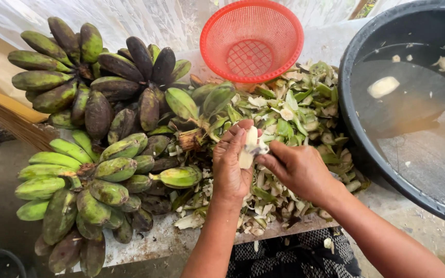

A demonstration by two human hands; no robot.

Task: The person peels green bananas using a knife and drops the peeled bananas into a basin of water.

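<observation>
Nearest to me: my left hand (231, 167) is wrapped around a peeled banana (248, 149), pale and cream-coloured. Fingers curled closed on it, thumb side up, palm turned toward my right. The banana's long axis runs nearly upright in the view, its top end clearing my fingertips and tipped slightly away from me; the lower end is hidden inside the grip.

My right hand (297, 167) sits just beside it, on the right, touching the banana at its upper half. Thumb and forefinger are pinched narrow at the fruit. Something small and pale sits in that pinch; I cannot tell whether it is a strip of peel or a blade. So the fruit lies to the left of my right fingertips, held by the left hand, worked by the right. Both hands are equally close; the left bears the weight.

Under and beyond the hands: a heap of green peels (294, 118) and pale trimmings spread over the work board (150, 242), reaching to the right toward the black tub.

Left of the hands: bunches of unpeeled green bananas (86, 180), some darkened to brown-purple further back (104, 72). The nearest unpeeled fruit lies just left of my left wrist.

Right, well apart from the hands: a black tub (359, 134) of murky water with peeled bananas (383, 86) floating in it.

Farthest: a red plastic basket (252, 41), tipped on its side, its mouth facing me, resting against the back of the peel heap.
</observation>
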